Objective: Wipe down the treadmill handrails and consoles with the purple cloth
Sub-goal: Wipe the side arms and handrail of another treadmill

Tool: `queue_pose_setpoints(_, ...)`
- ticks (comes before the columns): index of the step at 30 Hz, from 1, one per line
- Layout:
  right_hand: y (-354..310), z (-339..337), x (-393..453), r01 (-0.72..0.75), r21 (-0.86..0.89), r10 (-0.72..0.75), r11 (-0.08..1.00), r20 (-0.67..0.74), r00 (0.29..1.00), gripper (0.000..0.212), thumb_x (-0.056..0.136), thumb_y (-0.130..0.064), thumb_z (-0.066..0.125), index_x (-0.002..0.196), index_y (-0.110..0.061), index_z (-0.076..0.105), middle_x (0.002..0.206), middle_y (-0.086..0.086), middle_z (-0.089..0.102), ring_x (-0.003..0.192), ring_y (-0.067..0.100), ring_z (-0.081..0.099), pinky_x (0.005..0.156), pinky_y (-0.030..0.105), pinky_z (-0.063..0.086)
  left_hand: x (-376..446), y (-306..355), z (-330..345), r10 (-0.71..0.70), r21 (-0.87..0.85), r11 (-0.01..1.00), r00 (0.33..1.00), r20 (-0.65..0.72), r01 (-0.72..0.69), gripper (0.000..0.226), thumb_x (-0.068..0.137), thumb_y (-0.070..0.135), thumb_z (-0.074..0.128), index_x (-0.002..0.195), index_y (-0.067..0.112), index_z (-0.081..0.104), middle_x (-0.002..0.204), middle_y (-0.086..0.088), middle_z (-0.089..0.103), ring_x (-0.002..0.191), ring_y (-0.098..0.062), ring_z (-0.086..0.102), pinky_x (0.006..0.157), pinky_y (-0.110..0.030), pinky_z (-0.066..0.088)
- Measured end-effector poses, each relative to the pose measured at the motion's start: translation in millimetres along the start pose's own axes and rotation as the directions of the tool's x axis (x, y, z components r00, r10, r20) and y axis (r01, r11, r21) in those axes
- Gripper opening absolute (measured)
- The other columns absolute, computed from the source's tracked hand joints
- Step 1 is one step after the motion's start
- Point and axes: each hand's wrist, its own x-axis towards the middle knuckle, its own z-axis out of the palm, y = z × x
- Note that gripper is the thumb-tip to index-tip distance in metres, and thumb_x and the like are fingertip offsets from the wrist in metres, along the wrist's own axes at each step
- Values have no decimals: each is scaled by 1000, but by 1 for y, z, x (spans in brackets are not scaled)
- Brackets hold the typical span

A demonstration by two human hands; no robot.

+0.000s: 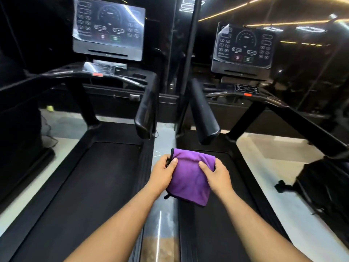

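Observation:
A folded purple cloth (pixel 189 178) with a black edge hangs between both hands, over the gap between two black treadmills. My left hand (pixel 164 172) grips its left edge, thumb on top. My right hand (pixel 217 174) grips its right edge the same way. The left treadmill's right handrail (pixel 146 114) and the right treadmill's left handrail (pixel 203 112) stick out toward me just beyond the cloth. The left console (pixel 108 27) and the right console (pixel 243 47) stand farther back, both under loose clear film.
The left belt (pixel 85 186) and the right belt (pixel 226 214) run toward me. A strip of grey floor (pixel 162 140) lies between the machines. A black upright post (pixel 190 53) rises between the consoles. Dark equipment (pixel 321 186) sits at the right.

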Motion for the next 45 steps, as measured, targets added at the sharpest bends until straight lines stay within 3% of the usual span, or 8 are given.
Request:
queue_pose_setpoints(9, -6, -12, 152, -69, -286, 22, 956, -165, 986, 39, 90, -52, 69, 113, -22, 59, 105, -2, 68, 99, 25, 64, 79, 36, 49, 176, -9, 68, -20, -184, 982, 993, 120, 42, 14, 101, 27, 63, 114, 31, 61, 111, 6, 73, 105, -11, 68, 93, -30, 55)
queue_pose_setpoints(13, -37, -11, 242, 4, -474, -175, 881, -319, 931, 33, 92, -42, 69, 111, -21, 51, 106, 3, 62, 104, 34, 61, 79, 42, 46, 268, -6, 96, -14, -221, 974, 981, 192, 57, 22, 98, 28, 64, 119, 28, 58, 112, 5, 72, 105, -11, 69, 90, -31, 56)
queue_pose_setpoints(16, -37, 22, 293, -3, -748, -355, 664, -318, 879, 56, 91, -40, 67, 139, -18, 48, 137, 12, 53, 129, 37, 49, 102, 57, 42, 327, -33, 116, -97, -144, 981, 967, 236, 133, 16, 96, 29, 66, 108, 28, 56, 103, 5, 69, 94, -18, 67, 80, -37, 55)
queue_pose_setpoints(20, 8, 70, 296, 56, -971, 39, 234, 67, 997, 84, 98, -71, 31, 163, -29, 0, 171, 11, -4, 157, 38, -7, 114, 77, 3, 378, -82, 127, -142, 62, 990, 918, 370, 128, 19, 93, 31, 72, 106, 22, 61, 94, 1, 66, 82, -21, 59, 76, -37, 52)
queue_pose_setpoints(27, 4, 90, 350, 113, -993, 160, 23, 115, 980, 86, 101, -53, 42, 163, -19, -6, 169, 14, -17, 154, 47, -12, 108, 78, 22, 463, -105, 119, 98, 281, 927, 882, 461, -250, 57, 105, 26, 54, 159, 20, 36, 167, -7, 31, 152, -26, 33, 124, -41, 28)
queue_pose_setpoints(36, 5, 56, 282, 234, -971, 229, -46, 217, 949, 81, 97, -64, 40, 159, -44, -9, 168, -7, -26, 155, 33, -19, 100, 85, 15, 475, -95, 124, 185, 435, 630, 668, 720, -643, 64, 108, 25, 46, 164, 30, 15, 173, 0, 9, 159, -21, 13, 123, -54, 24)
queue_pose_setpoints(40, 6, 97, 322, 379, -910, 293, -167, 321, 901, 66, 106, -38, 34, 164, -22, 5, 171, 4, -16, 155, 41, -16, 100, 81, 21, 501, -95, 108, 170, 496, 492, 638, 751, -715, 69, 106, 17, 46, 164, 36, 12, 173, 3, 7, 159, -18, 10, 123, -56, 23)
queue_pose_setpoints(45, 12, 128, 340, 647, -662, 462, -377, 471, 751, 62, 108, -39, 26, 164, -16, 12, 172, 8, -5, 157, 34, -14, 97, 90, -7, 519, -98, 93, 96, 530, 472, 639, 763, -704, 76, 105, 10, 46, 163, 39, 7, 174, 4, 0, 159, -18, 7, 124, -55, 19)
